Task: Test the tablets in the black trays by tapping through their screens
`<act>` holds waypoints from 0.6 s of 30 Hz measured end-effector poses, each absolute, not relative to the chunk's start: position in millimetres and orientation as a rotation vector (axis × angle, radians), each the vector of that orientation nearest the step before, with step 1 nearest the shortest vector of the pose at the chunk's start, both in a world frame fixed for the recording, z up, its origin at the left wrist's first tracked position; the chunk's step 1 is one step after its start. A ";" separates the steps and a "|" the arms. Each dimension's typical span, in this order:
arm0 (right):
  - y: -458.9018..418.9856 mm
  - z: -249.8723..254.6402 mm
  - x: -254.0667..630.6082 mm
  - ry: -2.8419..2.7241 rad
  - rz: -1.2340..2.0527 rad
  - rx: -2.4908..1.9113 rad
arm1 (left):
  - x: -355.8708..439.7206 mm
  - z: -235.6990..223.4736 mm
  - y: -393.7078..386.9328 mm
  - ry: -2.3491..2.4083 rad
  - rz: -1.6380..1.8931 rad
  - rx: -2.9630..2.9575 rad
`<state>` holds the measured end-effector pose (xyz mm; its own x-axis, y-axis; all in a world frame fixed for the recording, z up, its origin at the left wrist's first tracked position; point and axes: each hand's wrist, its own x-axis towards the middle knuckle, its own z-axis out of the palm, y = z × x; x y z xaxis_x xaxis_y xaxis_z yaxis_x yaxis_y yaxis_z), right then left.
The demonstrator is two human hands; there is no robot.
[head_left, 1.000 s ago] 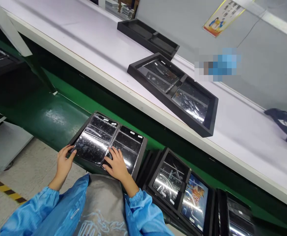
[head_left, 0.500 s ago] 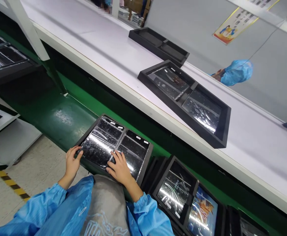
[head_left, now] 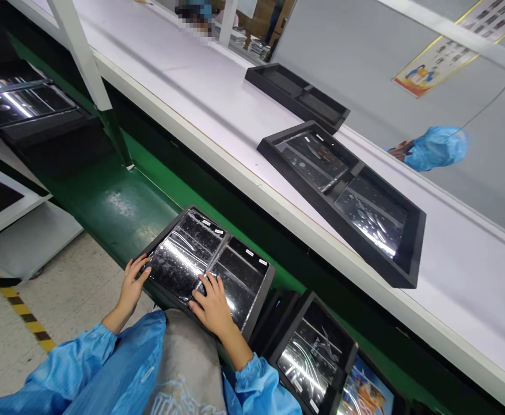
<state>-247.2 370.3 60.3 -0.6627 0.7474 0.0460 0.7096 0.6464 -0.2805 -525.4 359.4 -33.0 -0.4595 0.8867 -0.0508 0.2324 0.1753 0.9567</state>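
A black tray [head_left: 258, 302] with two compartments sits in front of me, holding two film-covered flat screen panels: a left panel [head_left: 177, 262] and a right panel [head_left: 243, 271]. Small white labels show along their far edges. My left hand [head_left: 132, 289] rests at the tray's near left corner, touching the left panel's edge, with thumb and fingers apart. My right hand [head_left: 213, 305] lies with spread fingers over the divider, its fingertips at the left panel's right edge. Neither hand is closed round anything visible.
On the white bench [head_left: 217, 132] lie a tray with two panels [head_left: 342, 202] and another black tray [head_left: 297, 95]. To my right are stacked trays with lit screens [head_left: 312, 351]. More panels [head_left: 19, 98] lie far left, above a white cart [head_left: 31, 236]. A blue-capped person [head_left: 437, 147] is across the bench.
The view has shifted, so the bench and trays appear slightly lower and further right. Both hands keep about the same places on the tray and left panel.
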 end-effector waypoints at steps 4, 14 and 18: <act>369.7 60.6 -247.6 -2.708 0.354 -1.207 | -530.4 -36.2 363.0 1.782 1.331 1.134; 368.1 60.7 -248.9 -2.712 0.355 -1.207 | -538.2 -42.1 363.2 1.842 1.286 1.268; 367.1 60.2 -249.3 -2.723 0.371 -1.223 | -539.9 -42.3 361.5 1.844 1.271 1.262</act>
